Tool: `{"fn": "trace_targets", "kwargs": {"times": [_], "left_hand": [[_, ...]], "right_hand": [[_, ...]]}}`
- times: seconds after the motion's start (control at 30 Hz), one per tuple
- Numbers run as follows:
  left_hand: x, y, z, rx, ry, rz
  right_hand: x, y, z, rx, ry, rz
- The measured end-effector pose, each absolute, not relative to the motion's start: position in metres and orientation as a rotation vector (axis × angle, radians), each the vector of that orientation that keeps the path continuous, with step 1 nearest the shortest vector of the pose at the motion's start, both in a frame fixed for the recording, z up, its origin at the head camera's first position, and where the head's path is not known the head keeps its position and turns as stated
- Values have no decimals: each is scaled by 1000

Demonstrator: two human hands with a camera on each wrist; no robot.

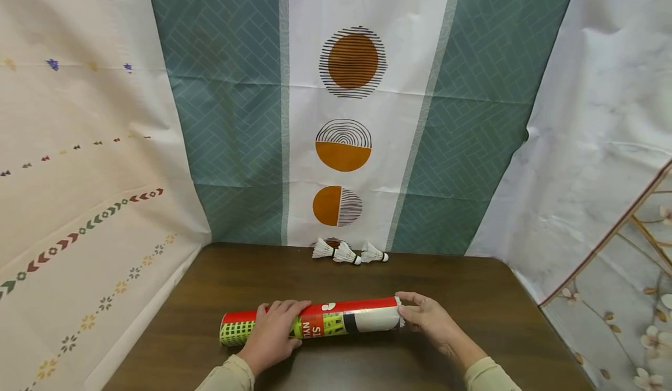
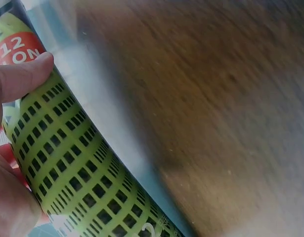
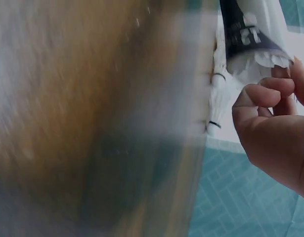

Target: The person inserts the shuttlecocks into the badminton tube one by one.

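A printed shuttlecock tube (image 1: 367, 316), red, green and white, lies sideways in front of me. My left hand (image 1: 273, 334) grips it left of its middle; in the left wrist view the thumb (image 2: 30, 74) presses along its side. My right hand (image 1: 429, 323) is at the tube's right end. There the white feather edge of a shuttlecock (image 3: 270, 60) shows at the mouth, and the right fingers (image 3: 270, 94) are curled, pinching at that edge. The rest of this shuttlecock is hidden inside the tube.
Three white shuttlecocks lie in a row at the table's back edge: a left one (image 1: 322, 248), a middle one (image 1: 345, 253) and a right one (image 1: 371, 253). Behind the brown table (image 1: 451, 280) hangs a patterned cloth (image 1: 231, 146), with more cloth at both sides.
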State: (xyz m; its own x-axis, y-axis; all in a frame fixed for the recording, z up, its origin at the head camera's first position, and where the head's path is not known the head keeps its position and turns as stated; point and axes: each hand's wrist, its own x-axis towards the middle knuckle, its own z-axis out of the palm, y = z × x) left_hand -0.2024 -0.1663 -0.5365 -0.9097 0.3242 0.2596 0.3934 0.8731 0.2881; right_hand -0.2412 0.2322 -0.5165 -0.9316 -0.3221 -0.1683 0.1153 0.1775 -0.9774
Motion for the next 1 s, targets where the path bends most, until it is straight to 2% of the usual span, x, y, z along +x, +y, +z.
{"fn": "trace_targets", "kwargs": {"times": [0.37, 0.77, 1.0], "left_hand": [[-201, -167, -536, -550, -2834, -494], [-200, -169, -536, -570, -2836, -475], [-198, -168, -536, -579, -2842, -479]], "right_hand": [[-233, 225, -528, -166, 2157, -1854], [-229, 220, -526, -319, 2102, -1825], [-229, 219, -525, -320, 2062, -1837]]}}
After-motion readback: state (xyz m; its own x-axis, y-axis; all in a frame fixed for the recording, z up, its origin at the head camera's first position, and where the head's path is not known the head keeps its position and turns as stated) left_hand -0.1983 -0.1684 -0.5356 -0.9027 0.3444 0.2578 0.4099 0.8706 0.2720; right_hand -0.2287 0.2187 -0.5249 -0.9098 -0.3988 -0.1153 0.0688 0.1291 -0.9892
